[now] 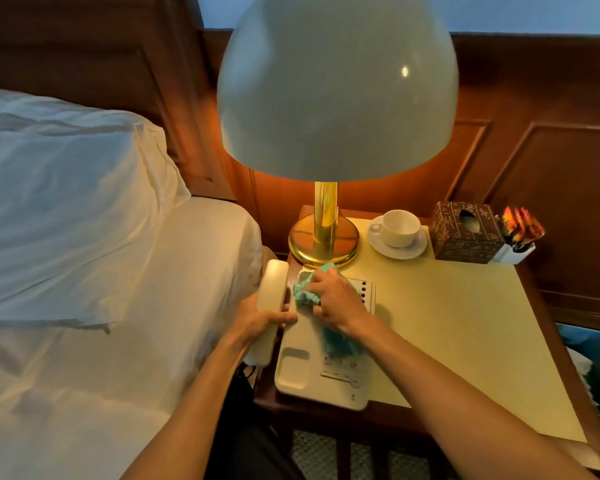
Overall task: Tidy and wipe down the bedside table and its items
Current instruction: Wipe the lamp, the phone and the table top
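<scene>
On the desk [465,323], the left grip [257,323] is holding the handset [272,299] off the phone [312,368]; the right grip [333,299] is pressing a teal cloth [305,296] there, hiding the keypad. A white holder [515,252] is carrying blurred sachets [522,225]; the cup [399,226] is sitting on its saucer [413,249].

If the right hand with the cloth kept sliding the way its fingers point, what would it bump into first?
Probably the lamp's brass base. The right hand presses the green cloth on the phone, fingers aimed up-left toward it, though depth is uncertain.

We have one head-worn view, looking forward and steeply down from close above the bench [465,323], its near edge at the bottom of the frame and the bed [101,306] alongside its left edge.
</scene>
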Tool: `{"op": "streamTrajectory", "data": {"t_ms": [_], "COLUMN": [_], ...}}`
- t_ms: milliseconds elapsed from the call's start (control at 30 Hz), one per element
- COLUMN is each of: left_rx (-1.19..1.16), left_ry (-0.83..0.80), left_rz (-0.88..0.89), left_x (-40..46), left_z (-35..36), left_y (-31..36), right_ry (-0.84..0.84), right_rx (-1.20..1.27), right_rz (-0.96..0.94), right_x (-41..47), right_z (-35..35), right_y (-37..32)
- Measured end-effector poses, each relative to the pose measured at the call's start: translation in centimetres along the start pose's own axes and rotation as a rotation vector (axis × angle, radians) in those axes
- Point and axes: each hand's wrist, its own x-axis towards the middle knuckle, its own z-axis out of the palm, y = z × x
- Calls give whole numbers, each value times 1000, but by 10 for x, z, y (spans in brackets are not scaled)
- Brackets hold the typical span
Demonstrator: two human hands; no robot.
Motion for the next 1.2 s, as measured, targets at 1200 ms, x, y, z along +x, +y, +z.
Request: {"op": "streamTrajectory", "data": {"t_ms": [1200], "left_rx": [-142], "left_ry": [119], "left_rz": [19], "left_x": [1], "left_z": [12], "left_y": [-18], "right_ry": [147], "right_rx": [-94], "right_rz": [21], "right_x": [-39], "right_z": [38], "right_y": [-2]}}
